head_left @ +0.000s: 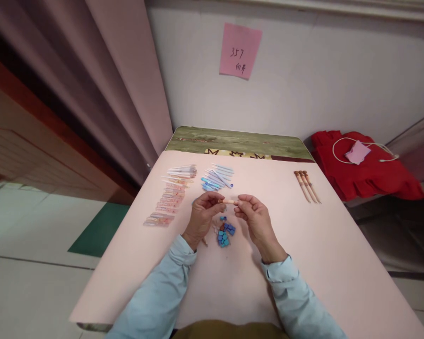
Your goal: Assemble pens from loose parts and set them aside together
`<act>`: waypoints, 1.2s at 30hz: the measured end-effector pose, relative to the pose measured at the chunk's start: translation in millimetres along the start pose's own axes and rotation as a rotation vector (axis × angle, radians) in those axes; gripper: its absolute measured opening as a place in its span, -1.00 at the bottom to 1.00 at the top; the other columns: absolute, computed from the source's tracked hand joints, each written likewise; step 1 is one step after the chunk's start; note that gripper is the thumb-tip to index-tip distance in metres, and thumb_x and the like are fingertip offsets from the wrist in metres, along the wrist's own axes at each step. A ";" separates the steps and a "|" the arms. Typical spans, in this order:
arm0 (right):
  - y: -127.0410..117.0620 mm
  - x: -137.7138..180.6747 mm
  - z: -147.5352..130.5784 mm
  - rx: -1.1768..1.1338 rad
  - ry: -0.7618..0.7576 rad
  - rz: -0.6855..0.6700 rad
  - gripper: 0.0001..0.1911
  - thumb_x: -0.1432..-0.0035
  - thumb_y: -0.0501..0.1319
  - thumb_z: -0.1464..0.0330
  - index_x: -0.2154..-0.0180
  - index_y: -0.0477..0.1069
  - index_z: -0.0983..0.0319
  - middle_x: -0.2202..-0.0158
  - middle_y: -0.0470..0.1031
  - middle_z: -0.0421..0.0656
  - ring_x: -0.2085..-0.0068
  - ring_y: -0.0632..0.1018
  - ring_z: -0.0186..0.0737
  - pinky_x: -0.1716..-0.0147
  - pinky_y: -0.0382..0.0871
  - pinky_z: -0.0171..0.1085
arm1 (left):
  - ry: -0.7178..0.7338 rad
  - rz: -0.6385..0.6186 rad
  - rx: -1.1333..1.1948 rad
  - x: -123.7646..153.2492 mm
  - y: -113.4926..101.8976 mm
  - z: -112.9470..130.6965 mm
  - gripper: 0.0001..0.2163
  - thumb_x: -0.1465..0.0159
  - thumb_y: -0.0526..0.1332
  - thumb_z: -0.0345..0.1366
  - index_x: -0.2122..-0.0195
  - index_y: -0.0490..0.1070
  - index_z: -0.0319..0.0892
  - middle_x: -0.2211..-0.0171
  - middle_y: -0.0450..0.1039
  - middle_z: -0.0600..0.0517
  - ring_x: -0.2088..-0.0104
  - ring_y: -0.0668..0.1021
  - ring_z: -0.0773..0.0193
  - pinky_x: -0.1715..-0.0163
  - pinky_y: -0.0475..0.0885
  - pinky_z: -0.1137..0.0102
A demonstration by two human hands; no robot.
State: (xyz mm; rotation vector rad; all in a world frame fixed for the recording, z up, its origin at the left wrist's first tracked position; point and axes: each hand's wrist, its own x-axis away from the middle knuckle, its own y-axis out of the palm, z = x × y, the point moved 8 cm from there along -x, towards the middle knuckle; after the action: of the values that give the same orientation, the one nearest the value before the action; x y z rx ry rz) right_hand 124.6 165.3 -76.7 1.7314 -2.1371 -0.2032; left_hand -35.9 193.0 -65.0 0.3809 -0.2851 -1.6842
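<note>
A short, light-coloured pen barrel [228, 201] is held level between my two hands above the middle of the table. My left hand [202, 217] pinches its left end, and my right hand [257, 219] pinches its right end; the fingertips hide both ends. Just below lies a small cluster of blue pieces [224, 238], with a brown piece [222, 227] among them. Beside my left wrist, a thin tan tip [204, 242] shows from under the hand. Beyond my hands are blue pen parts [217, 179] in a loose group.
Clear and pinkish pen parts [169, 200] form a column at the left, with white slender parts [181, 171] behind them. Several brown-topped pens [306, 186] lie side by side at the right. A red cloth [360, 174] with a white cable sits beyond the table's right edge.
</note>
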 end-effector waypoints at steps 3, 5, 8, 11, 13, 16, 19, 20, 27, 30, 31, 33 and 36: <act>-2.9 6.7 -25.6 0.103 -0.224 0.073 -0.70 -0.01 0.42 0.21 0.26 0.47 0.21 0.45 0.55 -0.23 0.48 0.55 -0.33 0.43 0.49 -0.32 | -0.031 -0.028 -0.097 1.2 4.2 -0.2 -0.83 -0.08 0.42 -0.32 0.32 0.50 -0.16 0.44 0.47 0.08 0.48 0.51 0.34 0.40 0.44 0.41; 0.0 14.2 -39.6 0.204 -0.347 0.087 -0.76 -0.08 0.38 0.21 0.27 0.47 0.20 0.46 0.54 -0.23 0.47 0.55 -0.31 0.42 0.50 -0.29 | -0.049 -0.050 -0.142 2.3 7.6 -1.9 -0.82 -0.09 0.42 -0.30 0.33 0.47 -0.16 0.45 0.48 0.08 0.48 0.52 0.33 0.41 0.44 0.41; 6.4 23.9 -49.9 0.313 -0.440 0.084 -0.81 -0.14 0.34 0.21 0.28 0.47 0.18 0.45 0.56 -0.21 0.43 0.58 -0.27 0.37 0.53 -0.25 | -0.055 -0.086 -0.169 3.5 12.0 -5.1 -0.81 -0.08 0.44 -0.28 0.33 0.48 -0.17 0.43 0.51 0.05 0.43 0.55 0.30 0.38 0.45 0.42; 11.7 28.2 -51.6 0.335 -0.467 0.054 -0.84 -0.16 0.33 0.23 0.28 0.48 0.18 0.44 0.58 -0.21 0.42 0.60 -0.24 0.35 0.54 -0.23 | -0.055 -0.103 -0.177 3.5 13.6 -7.8 -0.80 -0.06 0.46 -0.27 0.34 0.51 -0.18 0.39 0.54 0.01 0.38 0.57 0.28 0.36 0.45 0.41; 13.2 28.8 -51.7 0.337 -0.476 0.037 -0.85 -0.17 0.32 0.24 0.28 0.49 0.18 0.44 0.58 -0.20 0.42 0.60 -0.24 0.36 0.54 -0.24 | -0.060 -0.112 -0.174 3.4 13.9 -9.2 -0.80 -0.06 0.46 -0.27 0.34 0.51 -0.19 0.38 0.54 0.01 0.38 0.57 0.28 0.36 0.46 0.41; 14.0 28.6 -52.3 0.356 -0.497 0.014 -0.86 -0.20 0.30 0.25 0.28 0.51 0.18 0.42 0.60 -0.20 0.42 0.60 -0.25 0.36 0.54 -0.25 | -0.064 -0.120 -0.171 3.5 13.8 -10.2 -0.79 -0.07 0.45 -0.26 0.33 0.50 -0.19 0.38 0.55 0.01 0.37 0.58 0.28 0.35 0.46 0.41; 13.6 28.3 -52.5 0.362 -0.525 -0.004 -0.87 -0.21 0.29 0.26 0.26 0.52 0.19 0.39 0.61 -0.18 0.41 0.60 -0.26 0.35 0.54 -0.26 | -0.077 -0.134 -0.164 4.5 14.5 -11.0 -0.77 -0.08 0.44 -0.25 0.31 0.48 -0.20 0.36 0.57 0.00 0.36 0.59 0.26 0.36 0.47 0.40; 13.2 27.9 -52.0 0.361 -0.527 -0.007 -0.86 -0.21 0.29 0.27 0.25 0.52 0.20 0.38 0.61 -0.18 0.41 0.60 -0.26 0.35 0.53 -0.26 | -0.086 -0.142 -0.159 5.0 15.1 -11.1 -0.77 -0.08 0.44 -0.24 0.30 0.47 -0.20 0.36 0.58 -0.01 0.36 0.59 0.25 0.36 0.47 0.40; -6.1 17.9 -48.5 0.407 -0.484 0.149 -0.80 -0.18 0.28 0.22 0.23 0.52 0.22 0.39 0.57 -0.18 0.44 0.57 -0.29 0.38 0.49 -0.29 | 0.001 -0.072 -0.112 0.8 6.7 6.4 -0.78 -0.27 0.27 -0.18 0.15 0.41 -0.18 0.28 0.58 -0.04 0.45 0.54 0.31 0.35 0.47 0.33; -19.4 7.3 -41.9 0.433 -0.418 0.196 -0.75 -0.17 0.27 0.18 0.25 0.52 0.24 0.41 0.55 -0.19 0.43 0.56 -0.28 0.38 0.47 -0.29 | 0.070 0.022 -0.095 -4.4 -7.4 14.6 -0.78 -0.30 0.24 -0.17 0.11 0.37 -0.15 0.26 0.57 -0.04 0.43 0.53 0.32 0.34 0.46 0.35; -22.4 3.2 -38.0 0.462 -0.386 0.188 -0.74 -0.16 0.27 0.17 0.25 0.53 0.24 0.42 0.55 -0.19 0.43 0.56 -0.27 0.37 0.47 -0.29 | 0.087 0.047 -0.094 -5.9 -12.1 16.2 -0.80 -0.30 0.24 -0.18 0.12 0.38 -0.15 0.25 0.56 -0.04 0.41 0.53 0.32 0.32 0.45 0.35; -26.1 -3.9 -29.4 0.552 -0.321 0.158 -0.73 -0.15 0.26 0.16 0.26 0.54 0.23 0.46 0.54 -0.21 0.43 0.56 -0.25 0.38 0.44 -0.29 | 0.113 0.091 -0.092 -8.4 -20.5 18.1 -0.83 -0.30 0.24 -0.19 0.16 0.40 -0.15 0.23 0.54 -0.04 0.38 0.52 0.34 0.28 0.44 0.37; -26.9 -8.6 -21.2 0.739 -0.285 0.129 -0.75 -0.15 0.25 0.18 0.31 0.57 0.21 0.52 0.52 -0.23 0.50 0.50 -0.27 0.44 0.36 -0.30 | 0.126 0.140 -0.093 -10.8 -29.4 17.7 -0.84 -0.29 0.25 -0.19 0.21 0.44 -0.16 0.21 0.53 -0.03 0.38 0.50 0.35 0.28 0.43 0.39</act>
State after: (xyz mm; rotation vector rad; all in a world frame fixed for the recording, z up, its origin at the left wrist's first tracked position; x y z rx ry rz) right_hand 158.5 170.0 -68.3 2.0090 -2.7494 0.4638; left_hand -68.3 207.5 -59.6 0.3868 -0.1363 -1.5236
